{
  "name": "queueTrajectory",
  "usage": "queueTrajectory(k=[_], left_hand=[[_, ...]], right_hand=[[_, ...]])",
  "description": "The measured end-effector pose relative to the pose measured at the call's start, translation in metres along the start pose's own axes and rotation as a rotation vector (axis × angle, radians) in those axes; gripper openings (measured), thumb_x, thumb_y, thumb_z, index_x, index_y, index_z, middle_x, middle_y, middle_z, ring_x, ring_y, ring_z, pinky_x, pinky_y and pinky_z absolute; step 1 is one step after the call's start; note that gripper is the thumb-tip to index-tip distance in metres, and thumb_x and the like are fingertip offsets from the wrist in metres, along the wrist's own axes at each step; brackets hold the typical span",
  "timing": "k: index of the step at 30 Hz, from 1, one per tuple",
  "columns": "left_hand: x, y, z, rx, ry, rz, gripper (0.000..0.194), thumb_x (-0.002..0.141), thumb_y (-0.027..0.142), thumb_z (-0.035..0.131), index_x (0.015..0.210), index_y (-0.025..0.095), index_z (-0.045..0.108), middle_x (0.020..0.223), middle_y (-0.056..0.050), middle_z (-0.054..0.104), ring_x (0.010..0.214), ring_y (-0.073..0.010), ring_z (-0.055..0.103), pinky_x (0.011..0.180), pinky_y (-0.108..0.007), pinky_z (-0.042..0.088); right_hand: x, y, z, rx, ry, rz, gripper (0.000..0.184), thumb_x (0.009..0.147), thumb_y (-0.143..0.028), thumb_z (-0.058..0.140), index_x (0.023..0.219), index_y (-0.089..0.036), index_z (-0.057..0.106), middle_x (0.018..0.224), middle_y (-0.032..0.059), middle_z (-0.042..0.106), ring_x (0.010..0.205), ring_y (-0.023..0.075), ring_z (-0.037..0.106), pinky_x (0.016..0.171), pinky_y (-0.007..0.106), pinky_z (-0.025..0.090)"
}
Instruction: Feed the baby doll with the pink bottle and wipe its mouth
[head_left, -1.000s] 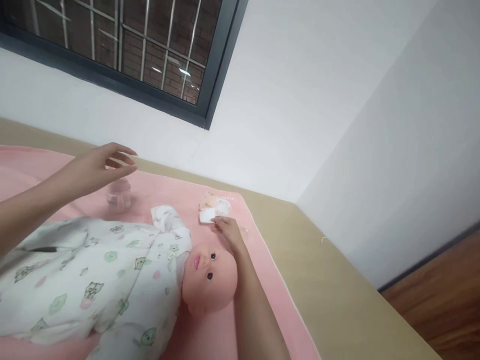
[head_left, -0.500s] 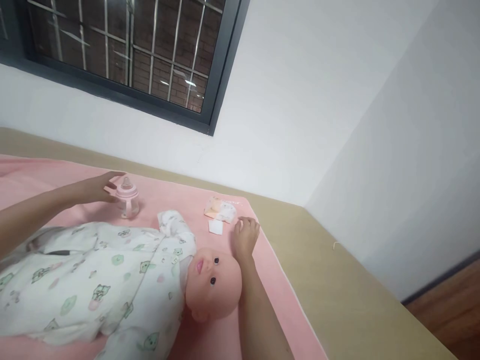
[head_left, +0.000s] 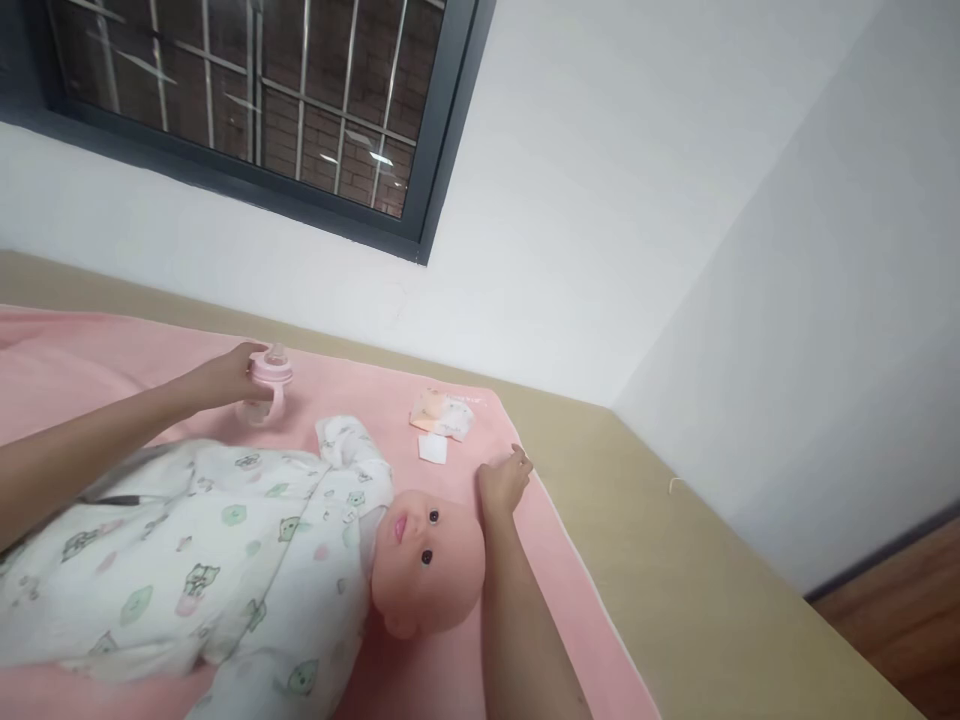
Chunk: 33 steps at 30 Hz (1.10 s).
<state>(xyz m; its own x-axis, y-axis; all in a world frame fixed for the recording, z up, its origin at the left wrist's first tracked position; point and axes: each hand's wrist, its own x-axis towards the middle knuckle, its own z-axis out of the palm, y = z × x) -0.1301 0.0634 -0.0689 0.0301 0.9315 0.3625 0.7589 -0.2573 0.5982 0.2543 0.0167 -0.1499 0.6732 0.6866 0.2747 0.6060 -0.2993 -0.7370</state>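
My left hand [head_left: 231, 378] is closed round a pink-topped baby bottle [head_left: 271, 372] with a clear teat and side handles. The bottle leans a little to the right, its lower part blurred above the pink cloth. My right hand [head_left: 505, 482] rests near the cloth's right edge with thumb and loosely bent fingers apart, holding nothing. Its forearm runs close beside the head of a baby doll [head_left: 431, 565]. The doll lies on its back in a white suit [head_left: 225, 540] printed with green and pink animals.
A small printed packet [head_left: 442, 412] and a white square [head_left: 433, 448] lie on the pink cloth [head_left: 360, 392] beyond the doll's head. Bare tan surface [head_left: 637, 560] borders the cloth at the right. A white wall and a barred window [head_left: 262, 110] stand behind.
My left hand, earlier beside the upright bottle, has closed on it and tilted it, shifting slightly right. My right hand has moved a little right and down, away from the packet.
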Motion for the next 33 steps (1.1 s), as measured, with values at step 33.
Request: queueTrajectory(k=[33], left_hand=[[-0.118,0.129,-0.016,-0.213,-0.061,0.234,0.072,0.075,0.045,0.052,0.142,0.031,0.028,0.121,-0.010,0.053,0.112,-0.0304,0.051,0.072,-0.033,0.048]], right_hand=[[-0.127,-0.159,-0.110,0.636,-0.598,-0.691,0.051,0.073,-0.032,0.071,0.120,-0.029,0.052,0.124,0.0024,0.056,0.113,0.0189,0.054,0.096,0.036,0.046]])
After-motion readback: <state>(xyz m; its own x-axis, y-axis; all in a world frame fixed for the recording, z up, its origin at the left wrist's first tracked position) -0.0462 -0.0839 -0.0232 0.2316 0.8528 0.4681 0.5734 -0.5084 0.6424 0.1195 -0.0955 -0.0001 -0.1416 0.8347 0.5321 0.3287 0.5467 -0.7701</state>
